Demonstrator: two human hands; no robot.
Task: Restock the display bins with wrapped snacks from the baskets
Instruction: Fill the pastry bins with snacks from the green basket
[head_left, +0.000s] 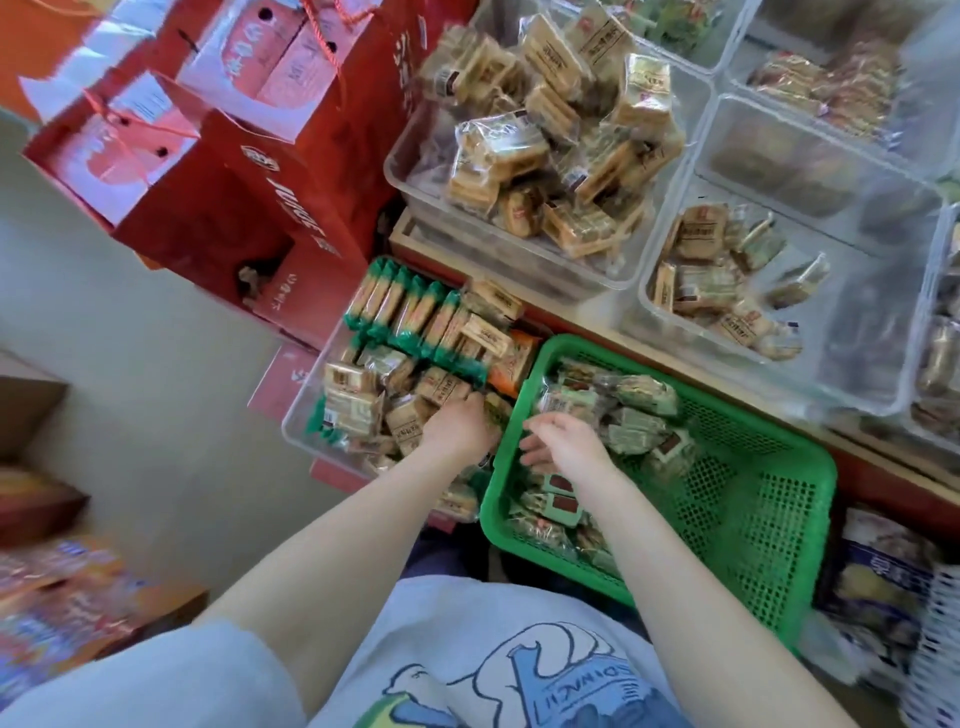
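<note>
Though clear-wrapped, snacks (631, 415) look greenish.

The left hand (460, 426) is set down among the wrapped snacks (363, 405) in a low bin (298, 426). Just to its right, the right hand (563, 439) is held over the snacks in the basket (753, 499). The basket is placed touching the low bin's right side. Beyond both hands, higher up, the display bins (519, 249) are lined up side by side. Gift bags (249, 197) are stacked far to the left of them.
</note>
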